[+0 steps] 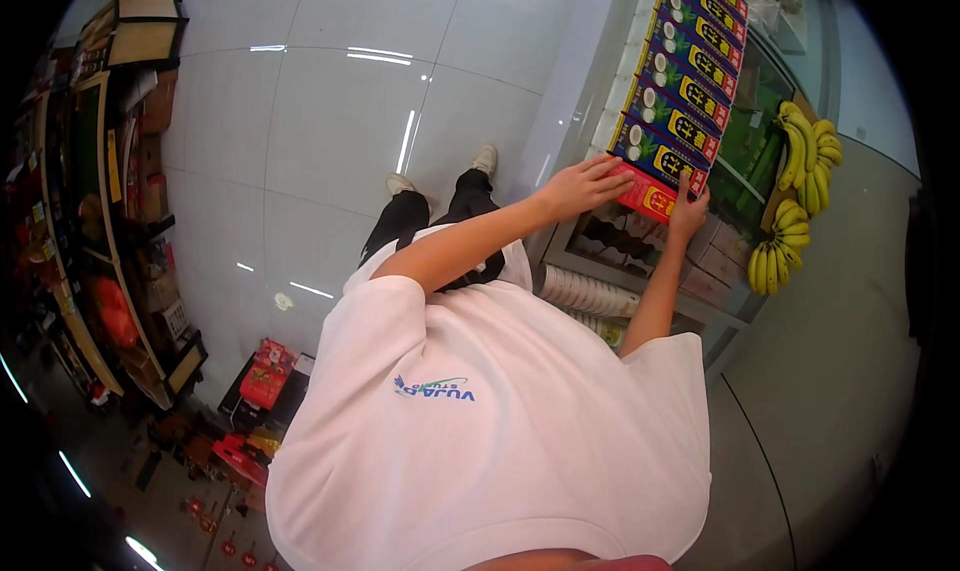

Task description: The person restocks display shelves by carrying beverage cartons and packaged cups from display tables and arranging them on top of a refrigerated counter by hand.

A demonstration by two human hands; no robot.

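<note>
A row of dark blue drink cartons (690, 81) with coconut pictures and yellow labels runs along a counter at the upper right. At the near end of this row is a red carton side (648, 193); whether it is a separate carton or the face of the last blue one, I cannot tell. My left hand (590, 186) lies with straight fingers against its left end, its thumb hidden. My right hand (688, 209) grips the right end, with a finger on the last blue carton's corner.
Bananas (808, 156) in bunches lie right of the counter. Below the cartons are stacked white cups (590, 293). Loaded shelves (110, 201) stand at the far left, and a red box (268, 373) sits lower left. My shoes (484, 159) are on the tiled floor.
</note>
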